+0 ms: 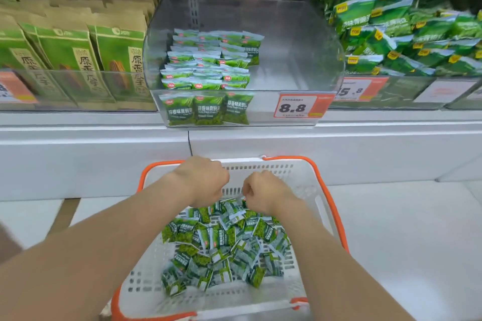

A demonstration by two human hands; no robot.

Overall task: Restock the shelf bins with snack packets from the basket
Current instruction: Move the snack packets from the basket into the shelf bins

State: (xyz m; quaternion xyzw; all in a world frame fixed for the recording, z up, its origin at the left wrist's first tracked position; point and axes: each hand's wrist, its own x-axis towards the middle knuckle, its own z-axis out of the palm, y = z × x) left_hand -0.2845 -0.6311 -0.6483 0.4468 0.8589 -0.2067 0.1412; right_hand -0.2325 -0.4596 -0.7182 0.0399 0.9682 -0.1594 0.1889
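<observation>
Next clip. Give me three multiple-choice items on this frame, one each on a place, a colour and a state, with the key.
1. Where in the clear bin do the stacked packets sit?
A. its left part
B. its right part
C. spread evenly across it

2. What colour is the rim of the basket?
A. blue
B. orange
C. black

3. How do the basket packets lie?
A. in neat rows
B. in a loose heap
C. none are left

Key:
1 A: the bin's right part is bare.
2 B: an orange rim runs round the white walls.
3 B: they lie tumbled at all angles, with the left hand and the right hand over the heap's far end.
</observation>
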